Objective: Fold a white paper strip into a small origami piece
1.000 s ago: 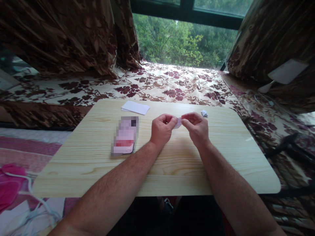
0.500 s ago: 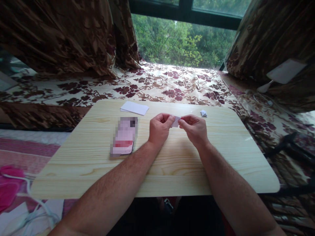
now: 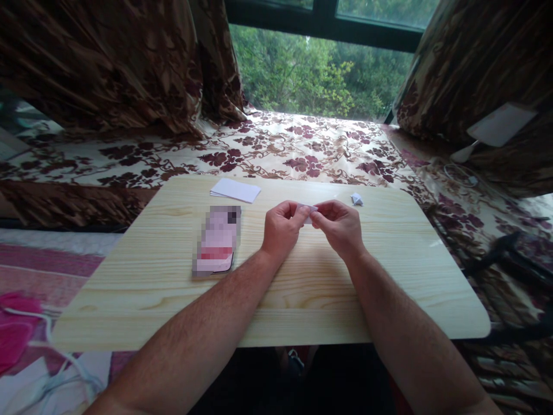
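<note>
Paper piece (image 3: 308, 218) is held over the far-middle part of the table (image 3: 311, 294), pinched by the left hand (image 3: 280, 226) and the right hand (image 3: 341, 226) together, thumbs and fingertips closed on its two sides. Work on it is judged to be part-way: it has not been set down, and both hands are taken up by it. How many folds have been made cannot be told, since most of it is covered by the fingers. One folded paper shape (image 3: 356, 199) is seen beyond the right hand, with no hand on it, so it is counted as done. Flat paper sheets (image 3: 235, 189) are stacked near the far left edge, untouched and judged as left over.

A phone (image 3: 218, 236), partly masked by pixel blocks, is laid left of the left hand, its near end just beside the left forearm. It could be knocked if that arm were swung outward; otherwise nothing is seen in the way. Floral cloth (image 3: 276, 144), curtains (image 3: 108, 69) and a window (image 3: 302, 72) are seen behind, pink cloth (image 3: 15, 331) at lower left.
</note>
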`<state>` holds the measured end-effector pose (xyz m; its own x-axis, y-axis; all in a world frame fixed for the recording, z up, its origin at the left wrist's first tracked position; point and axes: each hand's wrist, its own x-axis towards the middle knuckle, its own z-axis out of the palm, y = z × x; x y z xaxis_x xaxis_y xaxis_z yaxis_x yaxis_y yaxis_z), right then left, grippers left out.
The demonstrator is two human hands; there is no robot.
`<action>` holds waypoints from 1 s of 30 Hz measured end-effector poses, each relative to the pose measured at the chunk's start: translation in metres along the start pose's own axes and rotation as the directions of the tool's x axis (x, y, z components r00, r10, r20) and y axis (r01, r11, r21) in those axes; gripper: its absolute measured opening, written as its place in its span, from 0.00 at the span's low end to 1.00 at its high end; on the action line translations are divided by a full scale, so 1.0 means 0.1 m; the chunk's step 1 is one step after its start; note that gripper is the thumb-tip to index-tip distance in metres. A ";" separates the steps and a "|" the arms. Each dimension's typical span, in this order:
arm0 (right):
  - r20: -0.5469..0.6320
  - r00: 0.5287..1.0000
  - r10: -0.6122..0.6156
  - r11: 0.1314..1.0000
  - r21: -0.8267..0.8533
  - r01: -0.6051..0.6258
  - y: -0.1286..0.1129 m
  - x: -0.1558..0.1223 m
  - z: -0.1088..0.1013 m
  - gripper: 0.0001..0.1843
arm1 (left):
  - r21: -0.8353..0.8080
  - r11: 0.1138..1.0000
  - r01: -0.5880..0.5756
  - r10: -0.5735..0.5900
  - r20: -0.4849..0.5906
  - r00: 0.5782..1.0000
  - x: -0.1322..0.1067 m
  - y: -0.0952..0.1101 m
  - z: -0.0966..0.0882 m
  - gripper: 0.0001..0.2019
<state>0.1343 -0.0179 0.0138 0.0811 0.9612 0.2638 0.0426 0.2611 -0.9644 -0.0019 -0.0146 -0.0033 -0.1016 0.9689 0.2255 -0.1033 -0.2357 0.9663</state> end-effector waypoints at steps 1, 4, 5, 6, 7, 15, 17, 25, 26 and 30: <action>0.009 1.000 -0.001 1.000 0.005 0.001 0.00 0.00 0.00 0.12 | -0.003 1.000 -0.004 0.004 0.005 1.000 0.00 0.00 0.00 0.14; -0.005 1.000 -0.004 1.000 0.008 0.004 -0.01 0.00 0.01 0.11 | -0.005 1.000 -0.009 0.009 0.024 1.000 0.00 0.00 0.00 0.15; -0.013 1.000 -0.001 1.000 0.007 0.001 -0.01 0.00 0.01 0.10 | 0.002 1.000 -0.010 0.009 0.029 1.000 0.00 0.00 0.00 0.15; -0.021 1.000 0.003 1.000 0.008 -0.003 -0.01 0.00 0.00 0.10 | 0.013 1.000 -0.009 0.009 0.032 0.999 0.00 0.00 -0.01 0.15; -0.026 1.000 0.010 1.000 0.012 -0.009 -0.01 0.01 0.00 0.10 | 0.025 1.000 -0.009 0.008 0.032 0.999 0.00 0.00 -0.01 0.15; 0.000 0.999 0.053 0.998 0.035 -0.053 -0.06 0.00 0.00 0.14 | 0.143 0.989 -0.034 0.029 0.032 0.999 0.01 0.06 -0.02 0.17; 0.001 0.999 0.047 0.998 0.038 -0.047 -0.05 -0.01 0.00 0.14 | 0.169 0.985 -0.041 0.034 0.044 0.998 0.00 0.07 -0.02 0.17; -0.033 0.999 -0.025 0.999 0.033 0.026 0.00 -0.01 0.01 0.12 | 0.202 0.979 -0.039 0.030 0.049 0.998 -0.02 0.11 0.00 0.17; -0.034 0.998 -0.048 0.999 0.018 0.049 0.00 -0.01 0.00 0.11 | 0.206 0.978 -0.038 0.028 0.054 0.998 -0.02 0.11 0.00 0.17; -0.018 0.997 -0.079 0.997 -0.029 0.078 -0.01 0.02 -0.02 0.08 | 0.201 0.979 -0.035 0.022 0.068 0.997 -0.02 0.13 0.00 0.15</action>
<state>0.1369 -0.0166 0.0152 0.0959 0.9358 0.3392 0.0775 0.3327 -0.9398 -0.0033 -0.0199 0.0085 -0.0367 0.9663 0.2547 0.1012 -0.2500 0.9630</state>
